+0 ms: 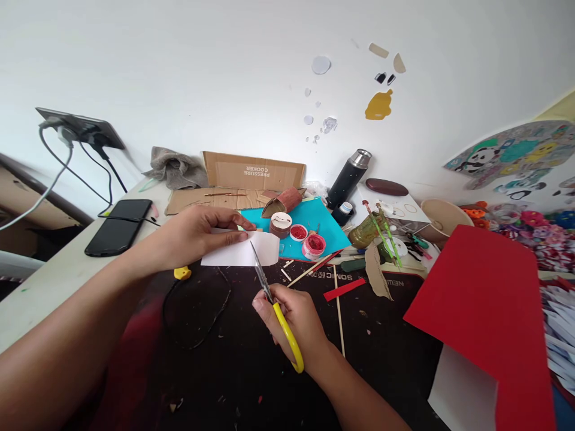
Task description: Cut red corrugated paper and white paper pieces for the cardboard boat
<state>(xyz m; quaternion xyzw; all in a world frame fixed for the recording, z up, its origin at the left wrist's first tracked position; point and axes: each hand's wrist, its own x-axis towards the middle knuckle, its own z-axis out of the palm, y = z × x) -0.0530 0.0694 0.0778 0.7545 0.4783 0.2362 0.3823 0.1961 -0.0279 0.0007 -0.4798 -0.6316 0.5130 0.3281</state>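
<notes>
My left hand (215,230) pinches a strip of white paper (233,254) along its upper edge, thumb in front and fingers behind. In my right hand (299,317) is a pair of scissors with yellow handles (290,338), their blades pointing up and away from me. The blade tips lie against the middle of the paper; whether they are cutting into it I cannot tell. Part of a small tan piece shows behind my left fingertips. Both hands are above a black desk mat (215,371).
Open paint pots (313,245) stand on a blue sheet (332,230) behind the paper. A phone (119,227) lies at left. Red card (485,299) covers the right side. Cardboard (254,172), a black flask (348,179) and a brush jar (362,230) line the back.
</notes>
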